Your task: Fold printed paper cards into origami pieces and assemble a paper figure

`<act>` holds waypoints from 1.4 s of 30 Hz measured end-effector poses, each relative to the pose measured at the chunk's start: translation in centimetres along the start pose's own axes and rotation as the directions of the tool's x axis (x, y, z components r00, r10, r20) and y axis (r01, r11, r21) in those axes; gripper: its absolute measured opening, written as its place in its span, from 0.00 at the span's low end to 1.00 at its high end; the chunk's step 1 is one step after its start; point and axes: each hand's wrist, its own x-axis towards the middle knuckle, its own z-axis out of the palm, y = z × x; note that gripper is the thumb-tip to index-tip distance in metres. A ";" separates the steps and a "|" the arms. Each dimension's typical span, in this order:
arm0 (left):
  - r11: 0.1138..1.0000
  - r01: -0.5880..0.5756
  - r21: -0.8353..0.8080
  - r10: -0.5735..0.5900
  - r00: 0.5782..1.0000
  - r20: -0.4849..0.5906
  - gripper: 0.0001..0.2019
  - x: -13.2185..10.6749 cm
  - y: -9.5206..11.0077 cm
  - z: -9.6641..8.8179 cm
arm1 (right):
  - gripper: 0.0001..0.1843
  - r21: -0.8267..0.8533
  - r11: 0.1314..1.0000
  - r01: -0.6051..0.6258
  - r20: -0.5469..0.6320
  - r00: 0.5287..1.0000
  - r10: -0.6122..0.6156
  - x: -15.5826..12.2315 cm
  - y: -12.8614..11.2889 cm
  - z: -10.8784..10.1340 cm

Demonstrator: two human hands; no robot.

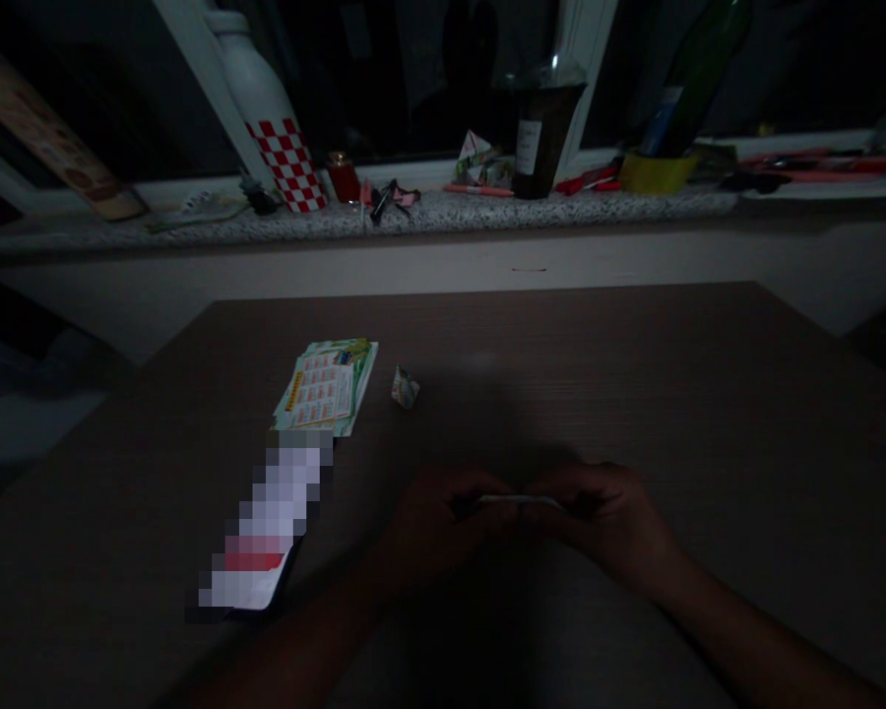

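Low over the table, my left hand [443, 517] and my right hand [598, 507] meet with fingers closed on one small, thin piece of paper [518, 499]. It shows nearly edge-on as a pale strip, and the fingers cover most of it. Beyond my left hand lies a small folded paper shape [405, 388] with printed sides. Left of that is a stack of printed paper sheets [317, 392], green and white. A phone [266, 532] with a lit, blurred-out screen lies between the stack and my left forearm.
The brown wooden table [635, 374] reaches a wall below a granite windowsill [443, 212]. On the sill stand a white bottle with red checks [284, 148], a dark plastic cup [542, 138], a yellow tape roll [657, 172] and a green bottle [709, 69]. The room is dim.
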 end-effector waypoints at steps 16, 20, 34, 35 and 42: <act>0.999 0.000 -0.053 -0.009 0.988 -0.154 0.09 -0.2 -0.6 -0.2 | 0.05 -0.087 0.996 0.008 -0.061 0.998 -0.014 0.2 0.2 -0.6; 0.997 0.031 -0.077 -0.042 0.990 -0.134 0.10 -0.1 -0.8 -0.3 | 0.05 -0.077 0.997 -0.001 -0.086 0.996 -0.006 0.2 -0.1 -0.6; 0.946 0.120 -0.303 -0.143 0.988 -0.053 0.08 0.0 -0.1 -0.7 | 0.13 0.081 0.981 -0.175 -0.004 0.984 0.176 -0.2 -0.5 -0.3; 0.938 0.140 -0.317 -0.160 0.986 -0.040 0.08 0.0 -0.3 -0.7 | 0.13 0.100 0.976 -0.192 0.001 0.981 0.193 -0.2 -0.5 -0.3; 0.928 0.155 -0.338 -0.170 0.985 -0.016 0.12 -0.2 -0.6 -0.6 | 0.16 0.158 0.954 -0.256 0.025 0.967 0.255 -0.2 -0.3 -0.3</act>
